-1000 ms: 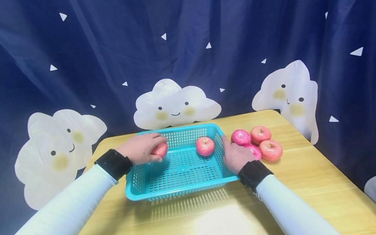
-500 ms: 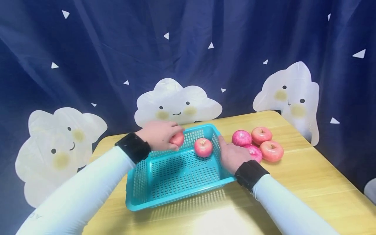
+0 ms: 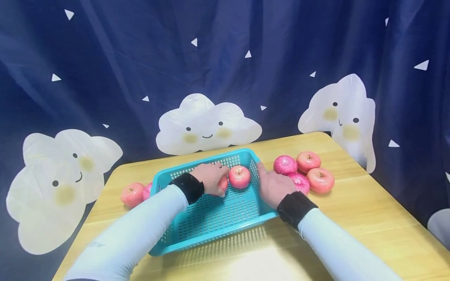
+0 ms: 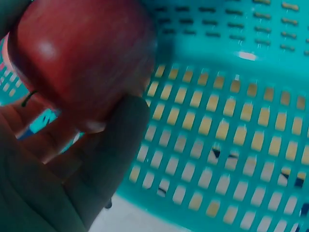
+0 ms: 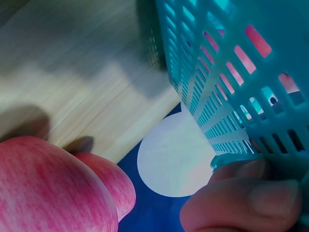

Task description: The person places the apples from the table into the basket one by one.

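From farther back, my head view faces forward and down at the turquoise rectangular perforated plastic basket (image 3: 225, 214); my left-wrist view peers closely into it, my right-wrist along its outer right side; head and left-wrist share its inside.

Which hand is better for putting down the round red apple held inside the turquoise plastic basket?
Probably the left hand: it holds that round red apple inside the turquoise plastic basket. The right hand grips the basket's side and holds no apple.
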`<state>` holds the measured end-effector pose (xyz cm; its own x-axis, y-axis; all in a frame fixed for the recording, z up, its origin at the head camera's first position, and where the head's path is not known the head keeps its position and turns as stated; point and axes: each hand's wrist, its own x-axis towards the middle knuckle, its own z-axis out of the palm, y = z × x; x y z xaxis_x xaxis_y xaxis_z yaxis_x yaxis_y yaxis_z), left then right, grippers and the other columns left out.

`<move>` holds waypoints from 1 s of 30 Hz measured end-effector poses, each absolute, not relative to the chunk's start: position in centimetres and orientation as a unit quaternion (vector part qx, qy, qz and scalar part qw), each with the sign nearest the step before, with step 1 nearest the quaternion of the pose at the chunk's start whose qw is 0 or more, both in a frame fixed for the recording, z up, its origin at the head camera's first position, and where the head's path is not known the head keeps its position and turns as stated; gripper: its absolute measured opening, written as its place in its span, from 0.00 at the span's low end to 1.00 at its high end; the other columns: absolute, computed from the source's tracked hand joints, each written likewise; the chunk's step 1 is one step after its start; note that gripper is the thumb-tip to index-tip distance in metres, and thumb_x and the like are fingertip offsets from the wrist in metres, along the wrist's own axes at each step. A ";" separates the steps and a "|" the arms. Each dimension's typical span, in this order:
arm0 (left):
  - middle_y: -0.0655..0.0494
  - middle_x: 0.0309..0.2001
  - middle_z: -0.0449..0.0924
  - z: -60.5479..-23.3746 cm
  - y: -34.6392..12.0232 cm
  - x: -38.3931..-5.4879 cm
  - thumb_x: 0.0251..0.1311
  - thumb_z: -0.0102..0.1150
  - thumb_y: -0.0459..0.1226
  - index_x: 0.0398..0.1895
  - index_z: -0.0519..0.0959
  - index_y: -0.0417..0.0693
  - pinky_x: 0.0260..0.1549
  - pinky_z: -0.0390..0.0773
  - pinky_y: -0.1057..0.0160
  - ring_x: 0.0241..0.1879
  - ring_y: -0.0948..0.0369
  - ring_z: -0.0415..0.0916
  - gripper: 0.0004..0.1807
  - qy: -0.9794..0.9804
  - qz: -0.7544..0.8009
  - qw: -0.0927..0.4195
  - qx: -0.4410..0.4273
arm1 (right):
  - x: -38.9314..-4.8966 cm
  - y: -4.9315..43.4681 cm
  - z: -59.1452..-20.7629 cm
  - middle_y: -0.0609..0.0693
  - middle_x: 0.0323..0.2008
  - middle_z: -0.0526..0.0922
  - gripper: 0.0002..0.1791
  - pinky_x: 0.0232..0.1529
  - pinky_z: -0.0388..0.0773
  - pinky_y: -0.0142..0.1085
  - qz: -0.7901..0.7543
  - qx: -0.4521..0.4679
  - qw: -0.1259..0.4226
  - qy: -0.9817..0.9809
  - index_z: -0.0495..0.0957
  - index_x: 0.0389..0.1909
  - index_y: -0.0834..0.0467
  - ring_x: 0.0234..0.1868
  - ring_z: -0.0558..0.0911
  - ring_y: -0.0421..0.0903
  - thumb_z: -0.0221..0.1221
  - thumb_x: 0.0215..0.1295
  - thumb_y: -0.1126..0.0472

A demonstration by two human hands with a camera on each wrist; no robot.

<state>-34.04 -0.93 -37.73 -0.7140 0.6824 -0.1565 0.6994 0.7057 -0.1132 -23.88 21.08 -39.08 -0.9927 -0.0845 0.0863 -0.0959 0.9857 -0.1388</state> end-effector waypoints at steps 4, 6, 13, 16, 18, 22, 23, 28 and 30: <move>0.53 0.48 0.77 -38.5 -0.9 -34.3 0.51 0.72 0.56 0.62 0.73 0.50 0.46 0.79 0.52 0.45 0.53 0.77 0.37 0.931 -0.077 0.036 0.356 | -24.0 20.8 -38.7 0.57 0.32 0.81 0.38 0.33 0.83 0.51 0.077 0.046 0.040 -0.995 0.53 0.79 0.59 0.34 0.84 0.56 0.54 0.73 0.52; 0.54 0.45 0.76 -38.6 -1.1 -34.2 0.52 0.71 0.55 0.60 0.74 0.51 0.44 0.79 0.52 0.43 0.54 0.77 0.35 0.934 -0.070 0.032 0.350 | -23.9 20.7 -38.6 0.57 0.32 0.81 0.39 0.35 0.83 0.52 0.082 0.046 0.037 -0.995 0.52 0.79 0.59 0.35 0.84 0.56 0.55 0.73 0.52; 0.54 0.45 0.76 -39.1 -2.2 -32.9 0.53 0.72 0.51 0.58 0.76 0.52 0.41 0.80 0.53 0.43 0.54 0.76 0.30 0.933 -0.038 0.019 0.358 | -23.6 20.5 -38.9 0.55 0.32 0.81 0.42 0.35 0.84 0.52 0.083 0.042 0.030 -0.995 0.52 0.79 0.59 0.34 0.85 0.56 0.58 0.71 0.50; 0.53 0.51 0.77 -38.8 -2.7 -32.4 0.54 0.73 0.49 0.63 0.75 0.53 0.47 0.80 0.52 0.49 0.52 0.76 0.33 0.929 -0.039 0.012 0.367 | -23.6 20.4 -39.0 0.55 0.31 0.80 0.41 0.34 0.84 0.52 0.082 0.043 0.034 -0.995 0.53 0.79 0.58 0.34 0.85 0.55 0.58 0.71 0.51; 0.52 0.55 0.76 -38.2 -3.1 -32.1 0.55 0.73 0.49 0.66 0.75 0.53 0.50 0.79 0.51 0.53 0.51 0.75 0.34 0.927 -0.041 0.011 0.371 | -23.6 20.5 -39.0 0.55 0.31 0.80 0.41 0.34 0.83 0.51 0.086 0.043 0.032 -0.995 0.53 0.79 0.58 0.34 0.84 0.55 0.58 0.71 0.51; 0.50 0.62 0.74 -36.1 -4.1 -31.7 0.57 0.72 0.48 0.68 0.73 0.53 0.57 0.77 0.49 0.61 0.50 0.73 0.35 0.928 -0.028 0.004 0.371 | -23.7 20.8 -38.9 0.54 0.31 0.79 0.42 0.32 0.83 0.51 0.087 0.039 0.035 -0.995 0.53 0.79 0.58 0.34 0.84 0.54 0.59 0.70 0.53; 0.50 0.64 0.73 -35.6 -4.5 -31.7 0.58 0.71 0.48 0.69 0.73 0.53 0.57 0.77 0.49 0.62 0.50 0.72 0.35 0.929 -0.023 0.002 0.370 | -23.7 20.9 -38.9 0.54 0.31 0.79 0.42 0.32 0.83 0.51 0.087 0.037 0.037 -0.995 0.53 0.79 0.58 0.34 0.84 0.54 0.59 0.69 0.53; 0.48 0.66 0.72 -33.6 -8.4 -31.6 0.59 0.68 0.47 0.72 0.70 0.49 0.61 0.74 0.46 0.64 0.49 0.71 0.37 0.940 0.025 0.001 0.341 | -23.9 21.1 -39.0 0.54 0.29 0.78 0.42 0.29 0.82 0.50 0.086 0.035 0.037 -0.995 0.53 0.78 0.58 0.31 0.83 0.54 0.60 0.69 0.54; 0.46 0.66 0.71 -33.0 -10.5 -31.5 0.60 0.68 0.48 0.72 0.69 0.47 0.62 0.72 0.44 0.65 0.47 0.70 0.38 0.948 0.042 -0.004 0.317 | -23.9 21.0 -38.9 0.53 0.28 0.77 0.42 0.29 0.83 0.50 0.087 0.036 0.029 -0.995 0.52 0.79 0.58 0.31 0.83 0.54 0.60 0.69 0.54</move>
<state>-31.54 -10.52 -33.05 -0.7994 0.5999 0.0336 0.6005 0.7959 0.0765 -23.90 20.99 -38.94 -0.9957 -0.0658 0.0645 -0.0760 0.9822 -0.1718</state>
